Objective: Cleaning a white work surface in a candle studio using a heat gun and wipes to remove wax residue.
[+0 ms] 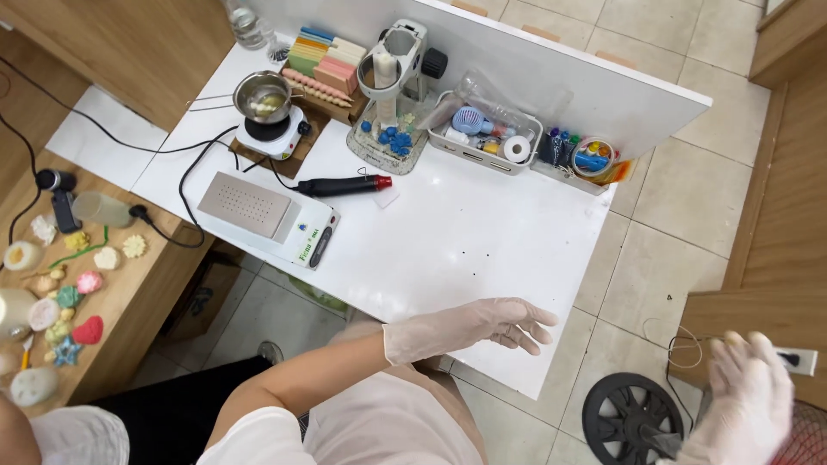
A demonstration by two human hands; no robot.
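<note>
- Two gloved hands, both empty; the left hand point(482, 325) hangs open, fingers loosely spread, over the near edge of the white table point(465, 241); the right hand point(748, 392) is off the table, fingers splayed, near a wall socket point(797, 360) and above a black fan point(633, 419).
- Little seems begun by my reading: the pot point(263, 96) sits on its small hotplate point(274, 133) with pale lumps inside; the heat gun point(345, 184) lies untouched mid-table; the flat grey heating plate point(250, 205) is bare.
- Finished-looking pieces, flowers, a heart, a star, lie on the wooden side bench point(129, 293), well apart from both hands.
- Nearest the left hand is bare table only; tools stand at the far side.
- Hard to tell: the right hand is blurred, so whether it touches the socket is unclear; the contents of the white tray point(482, 138) are too small to name; the fan is cut by the frame edge.
</note>
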